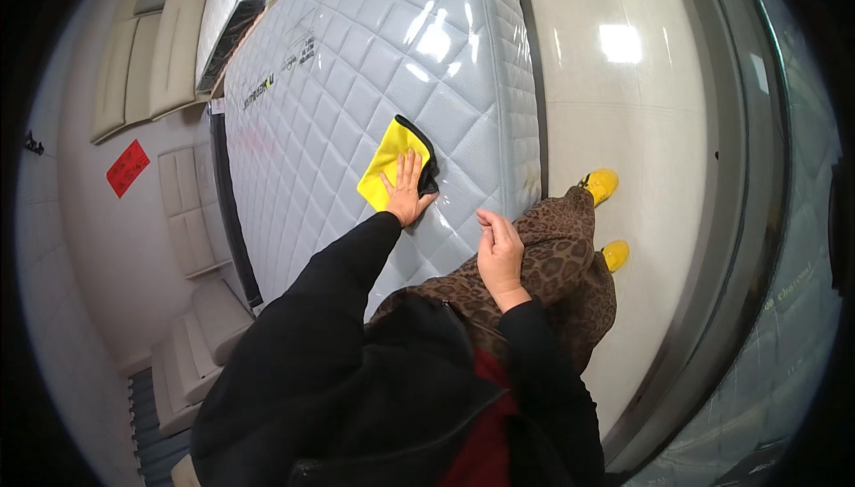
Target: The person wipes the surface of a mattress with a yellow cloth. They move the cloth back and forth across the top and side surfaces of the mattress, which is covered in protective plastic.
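Note:
My left hand point(405, 193) lies with its fingers spread on a yellow cloth point(385, 170) with a black edge. The cloth rests on a light grey quilted mattress point(334, 133) wrapped in clear, shiny plastic. Part of the cloth's black side is folded up by my thumb. My right hand point(499, 252) hangs above my leopard-print trousers, near the mattress's edge, fingers curled in and nothing seen in them.
Pale floor tiles point(588, 133) run along the mattress's right side, where my yellow shoes point(601, 185) stand. Another plastic-wrapped mattress point(778, 360) lies at the far right. Beige padded panels point(179, 53) and a red paper point(127, 168) are at the left.

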{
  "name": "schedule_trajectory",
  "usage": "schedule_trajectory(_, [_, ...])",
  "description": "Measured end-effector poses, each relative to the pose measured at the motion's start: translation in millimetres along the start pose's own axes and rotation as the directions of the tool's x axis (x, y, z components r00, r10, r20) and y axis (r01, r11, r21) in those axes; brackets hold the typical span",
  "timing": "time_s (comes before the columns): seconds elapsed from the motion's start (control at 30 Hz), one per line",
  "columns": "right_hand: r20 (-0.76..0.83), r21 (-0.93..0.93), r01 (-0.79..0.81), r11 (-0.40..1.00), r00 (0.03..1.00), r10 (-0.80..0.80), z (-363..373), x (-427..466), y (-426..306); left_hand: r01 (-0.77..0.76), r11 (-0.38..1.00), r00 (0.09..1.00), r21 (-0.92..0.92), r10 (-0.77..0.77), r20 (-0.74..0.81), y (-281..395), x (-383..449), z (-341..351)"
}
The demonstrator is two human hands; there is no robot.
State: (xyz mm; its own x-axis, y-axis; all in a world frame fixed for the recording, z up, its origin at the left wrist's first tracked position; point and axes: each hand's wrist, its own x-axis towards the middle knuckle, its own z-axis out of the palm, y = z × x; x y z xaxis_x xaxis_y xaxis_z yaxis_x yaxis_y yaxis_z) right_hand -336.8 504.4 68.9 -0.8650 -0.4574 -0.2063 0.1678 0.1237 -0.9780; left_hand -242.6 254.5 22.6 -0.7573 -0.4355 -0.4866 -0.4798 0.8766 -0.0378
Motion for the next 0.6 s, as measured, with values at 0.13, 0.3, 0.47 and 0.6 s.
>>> schedule_trajectory(0.13, [0.049,-0.026,-0.072,0.997,0.996,0.073,-11.7,-25.9,12.8,0.034,0.999,0.999,0.016,-0.035,0.005,4.3,4.8,0.3])
schedule_trajectory(0.3, [0.143,-0.173,0.009,0.985,0.99,0.016,-9.0,-78.9,21.1,-0.018,0.998,0.992,-0.052,0.011,-0.123,4.3,2.5,6.9])
schedule_trajectory(0.47, [0.241,-0.096,0.161,0.982,0.961,-0.134,13.3,-127.4,3.5,-0.071,0.995,0.977,-0.076,0.054,-0.204,2.4,4.9,10.5])
schedule_trajectory(0.6, [0.267,-0.104,0.196,0.975,0.95,-0.162,28.4,-157.1,16.9,-0.115,0.989,0.961,-0.088,0.089,-0.26,-1.9,3.9,15.1])
